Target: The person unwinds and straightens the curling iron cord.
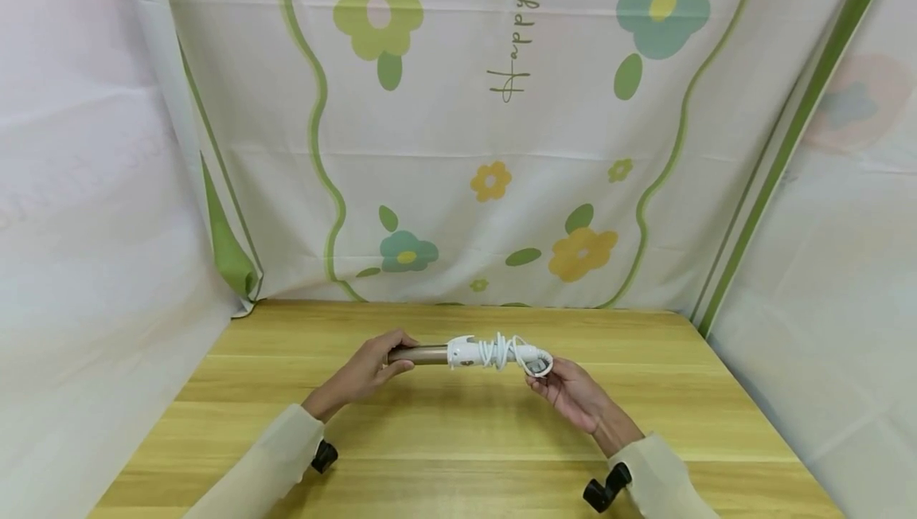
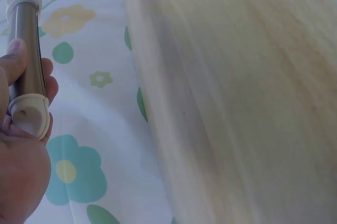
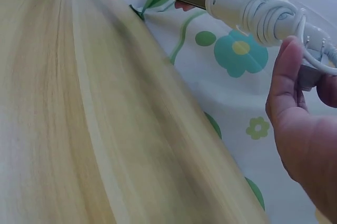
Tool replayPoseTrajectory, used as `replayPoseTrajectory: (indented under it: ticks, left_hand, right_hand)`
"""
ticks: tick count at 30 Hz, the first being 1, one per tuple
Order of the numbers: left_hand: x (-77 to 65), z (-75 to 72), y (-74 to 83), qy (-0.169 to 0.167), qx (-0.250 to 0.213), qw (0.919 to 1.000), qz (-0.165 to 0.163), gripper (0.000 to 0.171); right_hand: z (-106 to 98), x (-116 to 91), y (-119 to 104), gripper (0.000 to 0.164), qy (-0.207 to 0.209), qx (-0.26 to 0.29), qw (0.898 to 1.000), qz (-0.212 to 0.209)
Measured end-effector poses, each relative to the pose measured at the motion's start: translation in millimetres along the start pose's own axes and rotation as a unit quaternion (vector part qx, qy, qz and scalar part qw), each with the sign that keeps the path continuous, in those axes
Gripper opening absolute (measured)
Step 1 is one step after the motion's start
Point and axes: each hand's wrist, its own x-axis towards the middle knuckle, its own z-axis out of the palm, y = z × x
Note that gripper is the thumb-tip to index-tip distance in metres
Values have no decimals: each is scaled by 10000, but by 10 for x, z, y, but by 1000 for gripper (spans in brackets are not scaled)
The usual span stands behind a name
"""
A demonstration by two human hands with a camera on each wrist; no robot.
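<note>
A hair curling iron (image 1: 430,355) with a gold-brown barrel and white handle is held level above the table. My left hand (image 1: 368,368) grips the barrel near its tip; in the left wrist view the thumb lies along the barrel (image 2: 29,34), above the white end cap (image 2: 30,114). A white cord (image 3: 266,19) is wound in several loops around the handle. At the handle end, my right hand (image 1: 576,396) pinches the grey plug (image 3: 309,74), whose metal prongs show in the right wrist view. The right palm is turned partly upward in the head view.
The wood-grain table (image 1: 458,439) lies beneath both hands. Behind it hangs a white cloth (image 1: 430,113) with printed flowers, and more cloth closes in the left and right sides. A black camera mount (image 1: 607,487) sits at the right wrist, another (image 1: 325,456) at the left.
</note>
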Motion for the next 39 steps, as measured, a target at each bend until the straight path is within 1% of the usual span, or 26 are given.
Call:
replayPoseTrajectory:
  ticks: [4,7,10,12,15,18,21,27,29,31,34,39]
  left_hand:
    - [27,6,27,-23,41,10000,75,23]
    - [39,6,42,-27,-13,10000,71,24]
    - [39,0,56,-39,-51,10000,-8,25]
    - [35,-3,63,-43,-71,10000,-48,26]
    - [27,-8,61,13,-50,10000,-71,29]
    - [12,-16,52,17,26,10000,2,35]
    - [-1,-26,43,-49,96,9999,96,38]
    - [-19,-71,55,-272,86,9996,10,38]
    - [-21,-84,57,-346,91,9994,-33,37]
    - [-24,-97,57,-412,65,9991,-73,37]
    - [-26,-112,55,-481,12,9988,-102,36]
    - [-30,-142,59,-557,-19,9984,-62,36]
  right_hand:
    - [-24,13,22,38,-224,86,9997,61]
    - [-35,42,41,30,-368,5,9993,108]
    - [-37,73,49,21,-326,-201,9992,95]
    - [-35,92,53,18,-288,-353,9989,65]
    - [-38,101,47,20,-144,-636,9978,-72]
    - [-44,97,25,25,25,-956,9952,-232]
    - [-54,86,-2,28,211,-1204,9918,-369]
    - [-67,75,-61,23,826,-1530,9836,-472]
    - [-71,66,-86,21,1060,-1684,9784,-558]
    - [-81,58,-113,19,1188,-1854,9732,-662]
    - [-92,45,-153,18,1245,-2123,9660,-798]
    - [-108,18,-229,24,1110,-2505,9564,-1012]
